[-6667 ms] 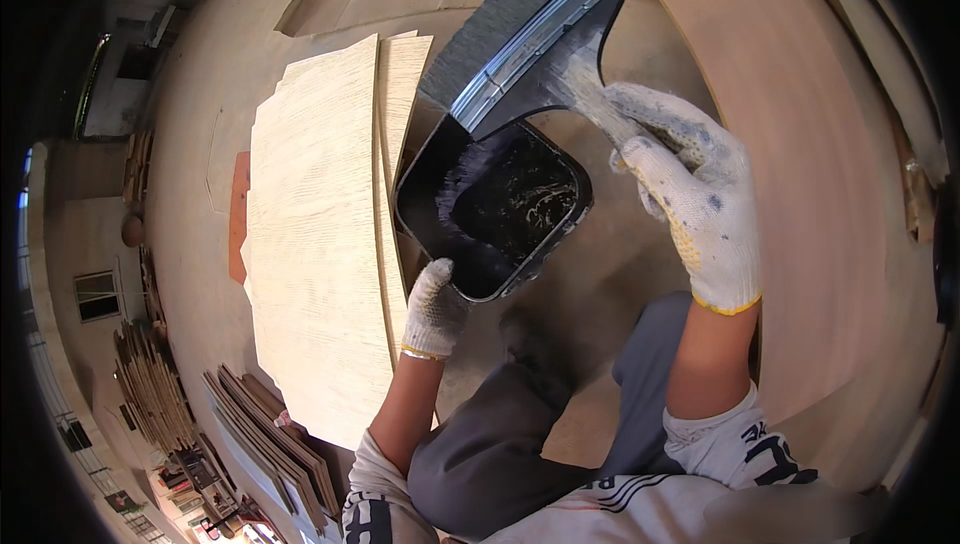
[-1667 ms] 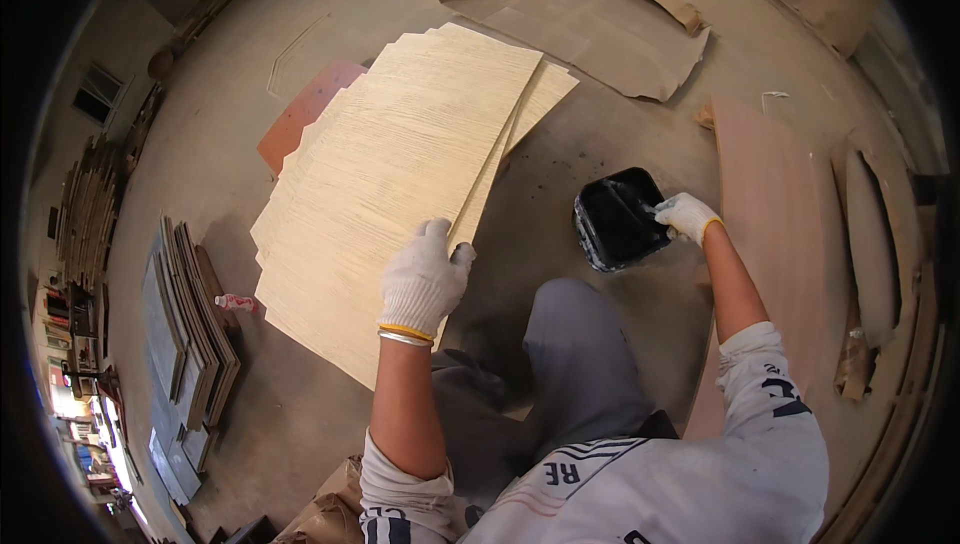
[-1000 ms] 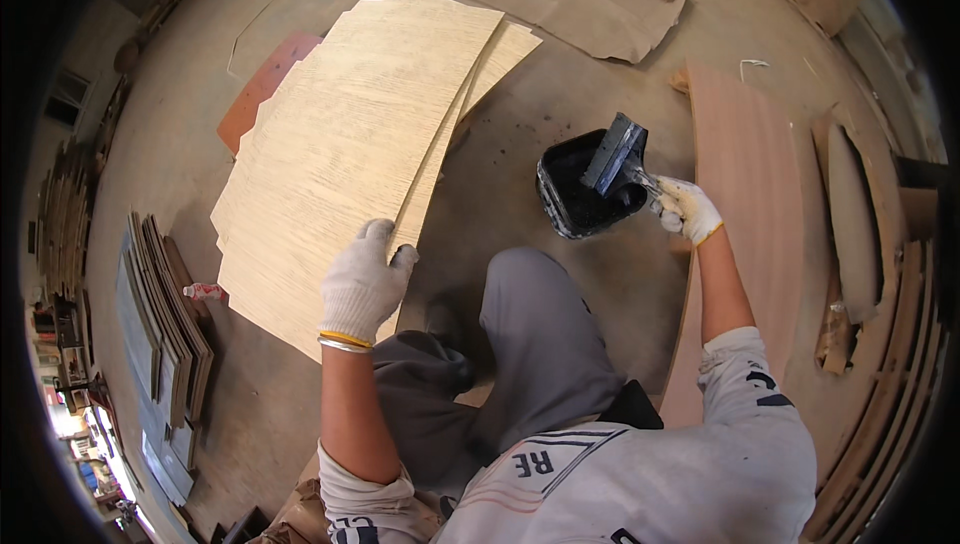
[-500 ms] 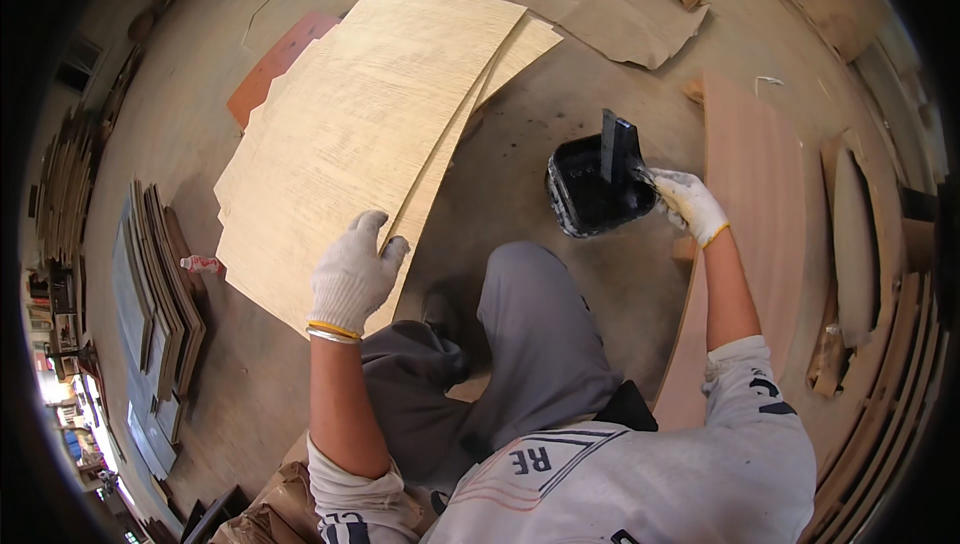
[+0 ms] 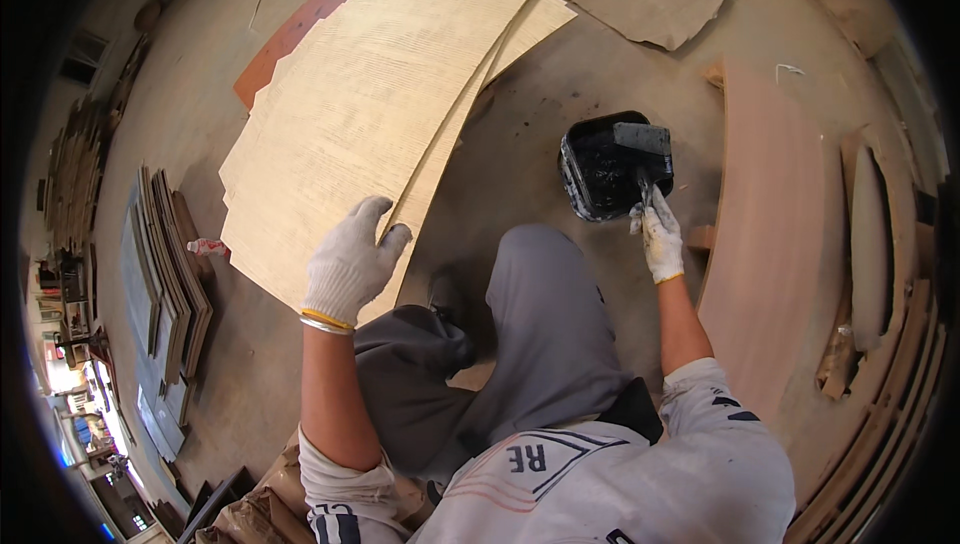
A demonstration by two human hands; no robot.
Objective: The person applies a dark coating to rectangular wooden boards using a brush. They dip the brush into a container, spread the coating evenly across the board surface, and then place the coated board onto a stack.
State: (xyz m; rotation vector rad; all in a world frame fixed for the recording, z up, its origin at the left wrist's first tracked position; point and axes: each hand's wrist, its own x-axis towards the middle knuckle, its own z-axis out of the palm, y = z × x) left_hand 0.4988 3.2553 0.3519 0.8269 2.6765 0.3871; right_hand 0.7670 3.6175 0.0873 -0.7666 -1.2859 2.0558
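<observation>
My left hand (image 5: 350,266), in a white knit glove, rests at the near right edge of a fanned stack of pale wood-grain sheets (image 5: 370,94). Its thumb and fingers are apart, gripping nothing. In a stained white glove, my right hand (image 5: 660,237) is closed round the handle of a wide flat brush (image 5: 642,141). The brush's dark head lies over a black square tub (image 5: 577,184), whose sides carry pale smears. Dark, wet-looking material shows inside the tub. Whether the brush head touches it I cannot tell.
A long pinkish-brown board (image 5: 760,234) lies on the right, with brown paper (image 5: 640,4) at the far side. An orange-red sheet (image 5: 285,49) sticks out behind the stack. Leaning boards (image 5: 165,284) and a small red-white bottle (image 5: 207,247) are at left.
My right hand has moved left and nearer to me, swinging the brush from upright to lying sideways over the tub. My left hand stays by the sheet edge. The whole view has shifted slightly.
</observation>
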